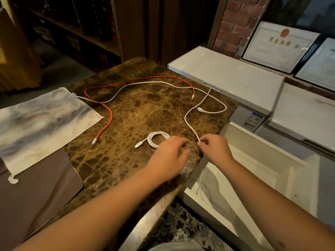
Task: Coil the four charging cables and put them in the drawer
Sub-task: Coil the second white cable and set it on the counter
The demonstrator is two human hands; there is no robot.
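On the brown marble table (137, 115) lie a long red cable (108, 113) and a long white cable (126, 86), both uncoiled. A coiled white cable (157, 138) rests near the front edge. My right hand (213, 147) pinches another thin white cable (190, 124) at the table's right edge; that cable runs up toward the far right. My left hand (168, 156) hovers just right of the coil, fingers apart, holding nothing. An open white drawer (253, 171) stands to the right, below the table edge, with a thin white cable (200, 185) hanging into it.
A stained white cloth (41, 120) and a brown sheet (36, 192) cover the table's left part. White cabinets (235, 80) stand behind the drawer, with framed documents (279, 46) against a brick wall. Dark shelves are at the back left.
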